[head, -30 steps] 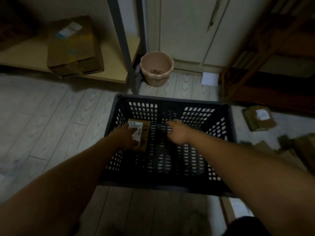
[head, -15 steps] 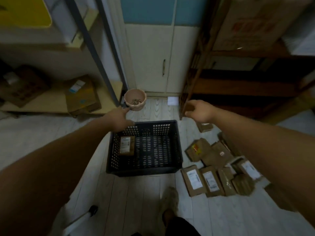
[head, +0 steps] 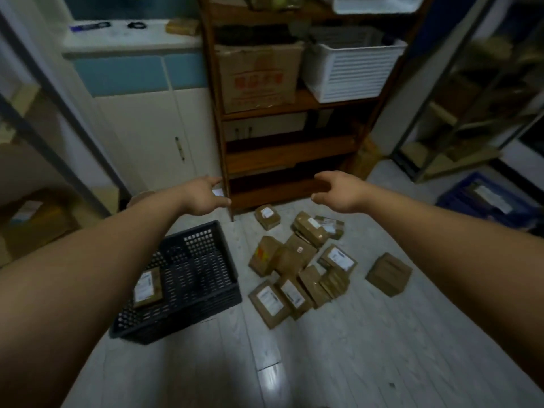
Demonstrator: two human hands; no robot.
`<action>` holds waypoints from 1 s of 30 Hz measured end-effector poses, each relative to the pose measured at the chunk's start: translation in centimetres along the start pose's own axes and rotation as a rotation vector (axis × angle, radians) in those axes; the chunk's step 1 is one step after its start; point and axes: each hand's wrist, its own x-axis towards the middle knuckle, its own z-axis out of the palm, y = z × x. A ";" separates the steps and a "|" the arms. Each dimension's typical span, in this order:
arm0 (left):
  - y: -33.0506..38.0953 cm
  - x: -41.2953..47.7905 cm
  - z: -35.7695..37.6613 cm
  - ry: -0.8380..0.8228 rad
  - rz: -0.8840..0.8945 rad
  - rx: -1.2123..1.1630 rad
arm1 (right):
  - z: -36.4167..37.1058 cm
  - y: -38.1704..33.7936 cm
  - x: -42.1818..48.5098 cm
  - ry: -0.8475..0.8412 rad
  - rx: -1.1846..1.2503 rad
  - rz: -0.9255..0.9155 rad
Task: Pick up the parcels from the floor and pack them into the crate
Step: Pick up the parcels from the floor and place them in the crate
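With L hand [head: 203, 197] & R hand [head: 338, 192] empty, fingers loose: reach to parcel pile [head: 295, 257], grip one by edges, lay flat in crate [head: 200, 298].

A dim storeroom: a wooden shelf unit [head: 282, 119] stacked with a cardboard box [head: 259, 78] and a white slatted bin [head: 350, 69], metal racking [head: 459, 119] alongside, and labelled brown parcels [head: 300, 260] heaped on the floor [head: 368, 348].

We note a pale plank floor [head: 368, 334] bearing a black crate [head: 188, 278], heaped brown parcels [head: 297, 260] beside it, one box [head: 388, 273] apart.
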 end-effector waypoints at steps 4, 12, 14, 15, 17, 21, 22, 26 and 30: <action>9.0 1.0 3.5 -0.005 0.024 -0.033 | -3.4 9.2 -2.5 0.036 -0.022 0.062; 22.7 3.7 12.1 -0.086 0.045 -0.033 | -6.5 24.8 -4.6 0.013 -0.003 0.155; 24.1 4.7 13.8 -0.133 0.056 -0.011 | -6.1 26.8 -3.7 -0.013 0.006 0.154; 24.7 5.3 14.4 -0.155 0.064 -0.002 | -5.8 27.6 -3.0 -0.025 0.005 0.151; 25.6 6.9 15.4 -0.188 0.070 0.001 | -5.2 28.9 -1.4 -0.049 0.007 0.155; 26.2 11.0 17.0 -0.233 0.049 -0.058 | -3.7 31.2 2.3 -0.104 0.014 0.170; 26.1 12.2 17.5 -0.243 0.038 -0.080 | -3.3 31.9 3.4 -0.113 0.020 0.175; 25.5 16.4 20.2 -0.280 -0.051 -0.153 | -1.3 34.9 7.4 -0.163 0.058 0.194; 24.8 20.1 24.8 -0.304 -0.127 -0.271 | 2.4 38.4 11.9 -0.221 0.108 0.186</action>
